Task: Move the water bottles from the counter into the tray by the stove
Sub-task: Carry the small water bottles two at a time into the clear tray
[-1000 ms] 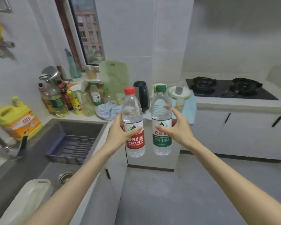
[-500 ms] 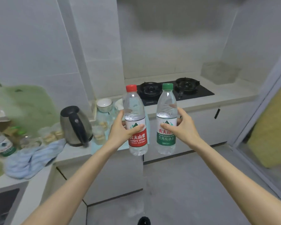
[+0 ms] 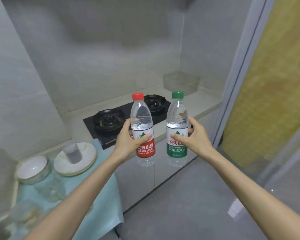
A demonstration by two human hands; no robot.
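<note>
Near the stove [image 3: 107, 121], outstretched hands [image 3: 126, 143] [image 3: 197, 141] hold bottles [image 3: 142, 118] [image 3: 177, 149] upright.

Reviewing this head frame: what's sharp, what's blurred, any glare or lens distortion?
Head view: the red-capped bottle in the left hand and green-capped bottle in the right hand are sharp, labels readable; lower left, the glass jars on the teal cloth smear; the door frame leans with wide-angle distortion; a small glare spot sits on the floor; the tray looks dim.
</note>
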